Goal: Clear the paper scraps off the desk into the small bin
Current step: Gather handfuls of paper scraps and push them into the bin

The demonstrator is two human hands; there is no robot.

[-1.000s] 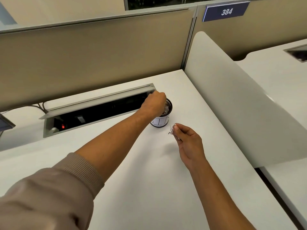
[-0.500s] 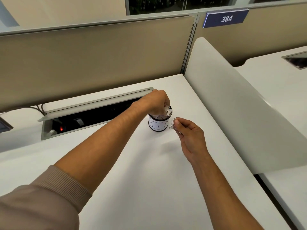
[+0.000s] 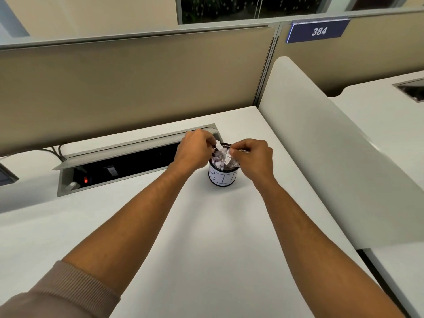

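Since a second ago the right hand [image 3: 253,158] has been brought in from out over the bench [image 3: 206,249] and is now parked right over the small bin [image 3: 222,179], so both hands are crowded at the rim. A white paper scrap [image 3: 227,159] is pinched in the right grip between thumb and fingertip and is dangled straight down into the opening, probably so it drops inside instead of fluttering back onto the bench. Another scrap [image 3: 218,145] is held at the left hand [image 3: 195,151], fingers curled round it, just above the far-left edge of the rim; it looks like that one is being fed or poked in at the same time. The bin is already pretty stuffed, with crumpled scraps [image 3: 218,162] heaped almost to the top, which is likely why things are being placed so carefully rather than tossed. It's kept upright near the back of the bench, just beside the open cable tray [image 3: 114,166], with a white label wrapped around it. No loose scraps can be spotted on the visible bench, so the job seems nearly wrapped up, though whatever sits under the arms can't be checked.
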